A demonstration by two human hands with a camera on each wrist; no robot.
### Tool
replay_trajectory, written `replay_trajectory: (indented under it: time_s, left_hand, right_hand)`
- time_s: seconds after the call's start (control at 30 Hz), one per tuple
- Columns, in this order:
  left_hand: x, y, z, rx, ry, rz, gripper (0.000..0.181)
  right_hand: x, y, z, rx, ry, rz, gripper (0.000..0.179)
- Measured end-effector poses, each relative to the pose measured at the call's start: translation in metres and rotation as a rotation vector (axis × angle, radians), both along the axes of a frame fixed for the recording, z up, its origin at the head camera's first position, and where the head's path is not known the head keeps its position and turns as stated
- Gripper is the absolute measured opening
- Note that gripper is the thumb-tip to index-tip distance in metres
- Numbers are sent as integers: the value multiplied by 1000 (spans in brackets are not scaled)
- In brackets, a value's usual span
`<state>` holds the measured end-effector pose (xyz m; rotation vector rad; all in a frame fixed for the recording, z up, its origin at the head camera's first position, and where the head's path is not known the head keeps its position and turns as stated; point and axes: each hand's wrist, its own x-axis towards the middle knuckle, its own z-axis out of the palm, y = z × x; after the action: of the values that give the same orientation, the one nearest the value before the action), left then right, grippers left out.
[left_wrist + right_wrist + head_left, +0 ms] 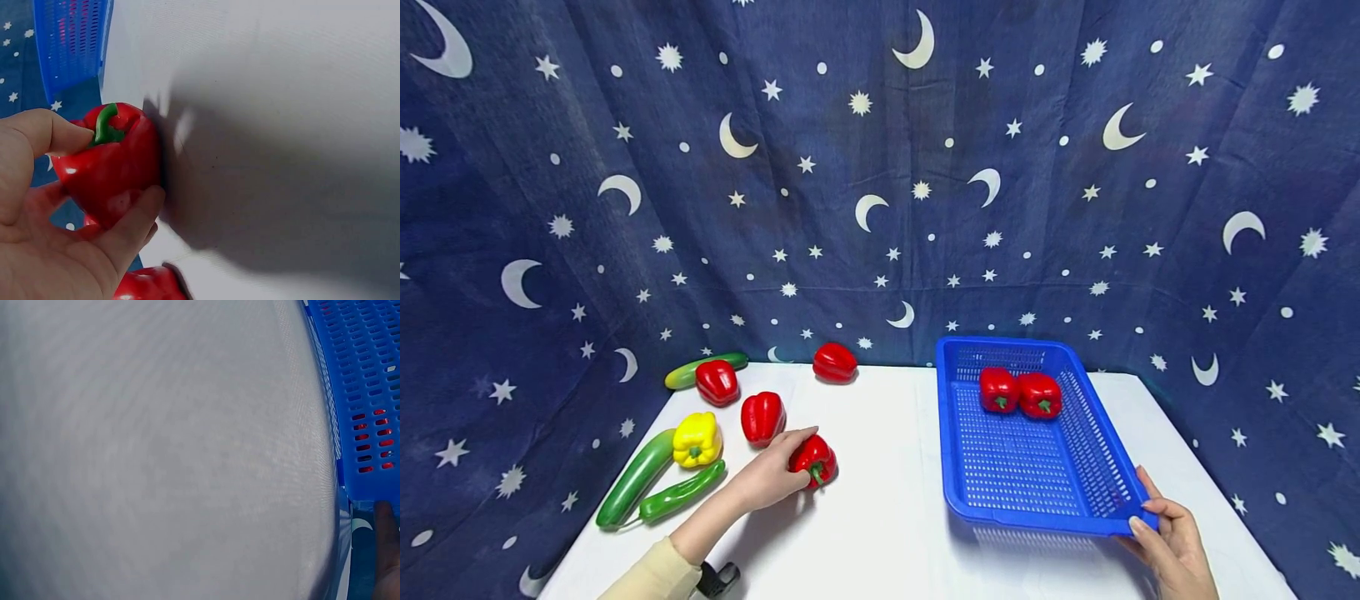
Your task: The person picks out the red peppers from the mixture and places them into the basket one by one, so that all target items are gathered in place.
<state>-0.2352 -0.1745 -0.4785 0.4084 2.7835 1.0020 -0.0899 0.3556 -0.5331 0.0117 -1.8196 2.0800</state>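
My left hand (767,475) grips a red bell pepper (820,461) at the table's middle left. In the left wrist view, the thumb lies by its green stem (106,122) and the fingers curl round its side. On the right, my right hand (1180,546) holds the near right corner of a blue plastic basket (1037,522), thumb over the rim. Two red bell peppers (1040,396) lie at the basket's far end. The right wrist view catches only one finger (385,540) by the basket wall (365,484).
Left of the left hand lie a yellow bell pepper (697,440), a long green pepper (682,492) and a cucumber (636,479). Three more red bell peppers (763,418) sit farther back, one by a yellow-green cucumber (681,377). A star-patterned curtain (820,192) encloses the white table (887,500).
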Motion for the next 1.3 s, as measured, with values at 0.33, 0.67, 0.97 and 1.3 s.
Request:
replay_trajectory:
  time_s: [0.33,0.67,0.97,1.3]
  left_hand:
    - [-5,-6,-5,125,-111,13,80]
    - [-10,-11,-9,190,-197,50,86]
    - [-11,-14,-11,193,-226,42,86]
    - [-10,-14,-11,208,-211,34,84]
  right_hand:
    - [1,0,1,10,-19,2,26]
    - [1,1,1,0,21,23,26]
    - [1,0,2,-16,33,27,26]
    - [2,1,3,-8,-9,15,26]
